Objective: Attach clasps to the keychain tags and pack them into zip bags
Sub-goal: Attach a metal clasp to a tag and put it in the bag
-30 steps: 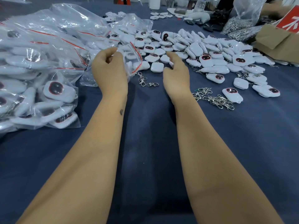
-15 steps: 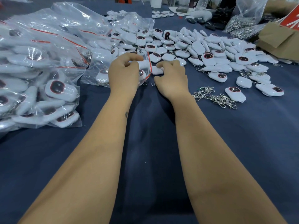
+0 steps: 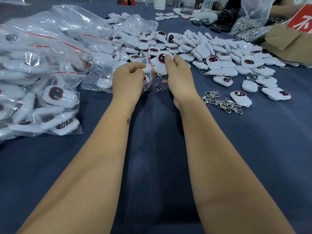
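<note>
My right hand [image 3: 179, 76] grips a white keychain tag [image 3: 162, 64] with a dark, red-rimmed face, thumb on its top, just above the cloth. My left hand [image 3: 128, 80] pinches the mouth of a small clear zip bag [image 3: 148, 71] with a red seal line, right beside the tag. A metal clasp [image 3: 160, 89] lies on the blue cloth below the two hands. A loose pile of white tags [image 3: 211, 54] spreads behind and to the right. A heap of silver clasps [image 3: 221, 102] lies to the right of my right wrist.
Filled zip bags [image 3: 42, 73] pile up along the left side. At the far right stand a brown cardboard box [image 3: 290, 46] and a clear bag of metal clasps [image 3: 249, 22]. Dark blue cloth [image 3: 152, 166] covers the table under my forearms.
My right hand has picked a tag from the pile and lifted it toward the bag. My left hand has drawn the small zip bag closer and now pinches its mouth.
</note>
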The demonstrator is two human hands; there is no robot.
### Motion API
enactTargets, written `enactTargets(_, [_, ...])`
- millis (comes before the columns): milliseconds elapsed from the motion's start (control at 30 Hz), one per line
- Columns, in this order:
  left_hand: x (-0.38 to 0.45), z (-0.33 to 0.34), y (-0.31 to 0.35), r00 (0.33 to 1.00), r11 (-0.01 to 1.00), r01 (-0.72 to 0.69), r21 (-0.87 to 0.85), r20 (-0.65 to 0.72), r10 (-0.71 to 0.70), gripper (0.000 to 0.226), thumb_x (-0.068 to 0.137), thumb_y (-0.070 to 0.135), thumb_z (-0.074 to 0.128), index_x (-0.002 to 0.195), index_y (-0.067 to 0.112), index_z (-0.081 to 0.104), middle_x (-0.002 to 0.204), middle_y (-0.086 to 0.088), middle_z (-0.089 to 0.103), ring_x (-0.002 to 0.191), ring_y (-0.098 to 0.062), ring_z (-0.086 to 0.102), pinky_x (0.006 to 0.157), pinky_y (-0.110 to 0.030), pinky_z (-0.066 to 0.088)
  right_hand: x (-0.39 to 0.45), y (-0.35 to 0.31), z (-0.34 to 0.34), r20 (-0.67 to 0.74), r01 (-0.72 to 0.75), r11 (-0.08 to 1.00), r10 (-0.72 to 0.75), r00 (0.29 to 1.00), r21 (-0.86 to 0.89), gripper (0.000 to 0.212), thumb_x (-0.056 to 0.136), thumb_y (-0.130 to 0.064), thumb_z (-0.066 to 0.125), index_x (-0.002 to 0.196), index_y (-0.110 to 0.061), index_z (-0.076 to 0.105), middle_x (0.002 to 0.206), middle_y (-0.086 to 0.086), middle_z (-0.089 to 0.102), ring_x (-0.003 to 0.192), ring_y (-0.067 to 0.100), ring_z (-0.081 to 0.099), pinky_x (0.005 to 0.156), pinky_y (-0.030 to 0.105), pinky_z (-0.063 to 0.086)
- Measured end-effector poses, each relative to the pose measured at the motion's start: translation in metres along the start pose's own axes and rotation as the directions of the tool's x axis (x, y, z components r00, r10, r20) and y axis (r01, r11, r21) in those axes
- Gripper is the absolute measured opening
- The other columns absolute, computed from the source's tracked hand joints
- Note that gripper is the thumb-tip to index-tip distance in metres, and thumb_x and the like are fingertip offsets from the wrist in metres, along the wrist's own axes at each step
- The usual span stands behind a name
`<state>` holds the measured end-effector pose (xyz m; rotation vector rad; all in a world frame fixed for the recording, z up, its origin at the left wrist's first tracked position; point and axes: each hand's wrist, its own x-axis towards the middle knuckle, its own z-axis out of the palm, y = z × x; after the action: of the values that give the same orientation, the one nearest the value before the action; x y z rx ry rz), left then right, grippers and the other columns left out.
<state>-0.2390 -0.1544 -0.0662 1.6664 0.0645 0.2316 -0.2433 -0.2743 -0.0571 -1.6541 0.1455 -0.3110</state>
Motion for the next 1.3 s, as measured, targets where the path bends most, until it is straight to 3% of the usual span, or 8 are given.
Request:
enactTargets(100, [-0.003,0.0,0.004,0.999,0.997,0.023,-0.07,0.026,-0.021,0.03,0.09,0.006,0.048,0.099,0.022,0.071,0.081,0.003,0.067,0.073,-0.012,0.069,0.053,-0.016,0.045,0.0,-0.002,0.003,0.132,-0.072,0.995,0.061,0.989,0.076,0.021,0.103,-0.023,0.045,0.091,-0.017,0.061,0.105,0.019,0.071,0.08,0.027,0.063,0.064,0.028,0.049])
enactTargets(233, [-0.008,0.0,0.01,0.998,0.991,0.036,-0.125,0.047,-0.031,0.03,0.09,0.004,0.048,0.1,0.016,0.074,0.073,0.002,0.068,0.055,-0.006,0.062,0.045,-0.014,0.042,0.001,0.0,0.002,0.224,-0.032,0.997,0.017,0.975,0.066,0.02,0.09,0.002,0.053,0.091,-0.014,0.065,0.085,0.007,0.068,0.073,0.018,0.06,0.057,0.021,0.046])
enactTargets(433, [-0.014,0.0,0.016,0.996,0.985,0.028,-0.17,0.094,-0.012,0.034,0.087,0.001,0.053,0.075,0.024,0.074,0.051,0.012,0.062,0.04,-0.002,0.052,0.04,-0.011,0.04,-0.002,0.001,0.003,0.209,-0.026,1.0,0.023,0.978,0.008,0.018,0.085,0.006,0.055,0.099,0.007,0.066,0.085,0.015,0.063,0.077,0.023,0.056,0.073,0.036,0.047])
enactTargets(533, [-0.015,-0.001,0.015,0.995,0.986,0.028,-0.163,0.101,-0.012,0.047,0.089,0.008,0.058,0.054,0.036,0.072,0.05,0.015,0.061,0.041,0.0,0.054,0.041,-0.011,0.042,-0.003,-0.001,0.003,0.229,-0.026,1.0,0.027,0.973,-0.005,0.008,0.082,0.003,0.062,0.08,-0.004,0.063,0.081,0.015,0.06,0.076,0.024,0.056,0.075,0.039,0.048])
enactTargets(700, [-0.013,-0.001,0.012,0.994,0.992,-0.013,-0.125,0.106,0.026,0.016,0.087,0.015,0.066,0.078,0.026,0.073,0.065,0.007,0.066,0.053,-0.005,0.059,0.05,-0.016,0.048,-0.003,0.0,0.005,0.263,-0.023,1.0,0.018,0.965,0.015,0.009,0.081,0.004,0.059,0.085,-0.002,0.064,0.08,0.015,0.064,0.076,0.026,0.062,0.079,0.043,0.052])
enactTargets(933, [-0.012,0.0,0.012,0.992,0.993,0.0,-0.118,0.122,0.015,0.02,0.087,0.009,0.06,0.075,0.022,0.069,0.073,-0.007,0.059,0.065,-0.018,0.052,0.049,-0.018,0.046,0.001,-0.001,0.003,0.21,-0.075,0.994,0.058,0.976,0.075,0.038,0.089,-0.009,0.054,0.054,-0.023,0.061,0.063,-0.006,0.065,0.073,0.016,0.058,0.065,0.026,0.049])
enactTargets(1100, [-0.012,0.0,0.014,0.993,0.992,0.011,-0.128,0.117,0.004,0.021,0.087,0.007,0.058,0.076,0.02,0.07,0.065,-0.001,0.057,0.053,-0.013,0.048,0.046,-0.016,0.044,-0.003,0.0,0.002,0.223,-0.051,0.996,0.034,0.974,0.069,0.039,0.09,-0.009,0.055,0.053,-0.023,0.054,0.057,-0.009,0.06,0.058,0.006,0.056,0.058,0.019,0.049])
enactTargets(1300, [-0.013,0.0,0.013,0.993,0.994,0.017,-0.112,0.115,-0.004,0.016,0.087,0.01,0.059,0.078,0.019,0.07,0.064,-0.001,0.055,0.049,-0.012,0.046,0.044,-0.016,0.041,-0.005,-0.002,0.003,0.212,-0.035,0.999,0.026,0.977,0.04,0.025,0.091,-0.012,0.055,0.066,-0.015,0.051,0.068,0.002,0.055,0.065,0.013,0.052,0.063,0.024,0.048])
